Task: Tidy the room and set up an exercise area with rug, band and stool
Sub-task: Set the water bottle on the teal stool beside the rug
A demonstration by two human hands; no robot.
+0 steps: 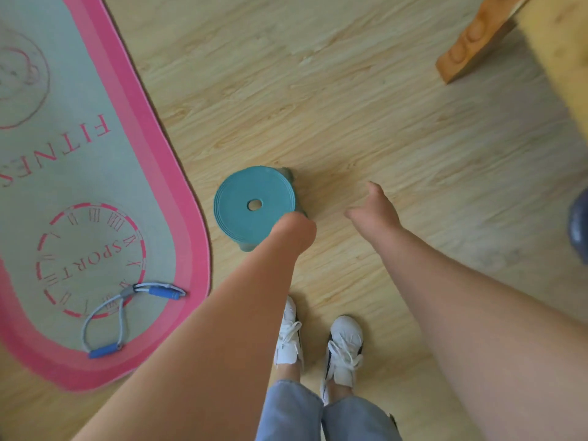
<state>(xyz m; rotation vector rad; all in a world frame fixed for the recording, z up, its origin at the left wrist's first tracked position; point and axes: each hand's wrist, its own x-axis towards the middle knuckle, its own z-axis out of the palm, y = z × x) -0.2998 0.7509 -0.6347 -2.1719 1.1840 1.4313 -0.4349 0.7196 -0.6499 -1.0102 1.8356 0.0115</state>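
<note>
Pale wood-plank floor [350,106]; pink-edged rug [95,154] (band [126,293] on it) beside teal stool [241,192].

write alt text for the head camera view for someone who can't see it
A person's left hand meets the near rim of a round teal stool on a wooden floor, fingers hidden; the right hand hovers open beside it. To the left, a resistance band with blue handles lies on a pink-bordered rug.

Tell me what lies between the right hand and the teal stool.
Head view: only bare wood floor lies between the right hand and the teal stool. The left hand is at the stool's near rim, beside that gap.
</note>
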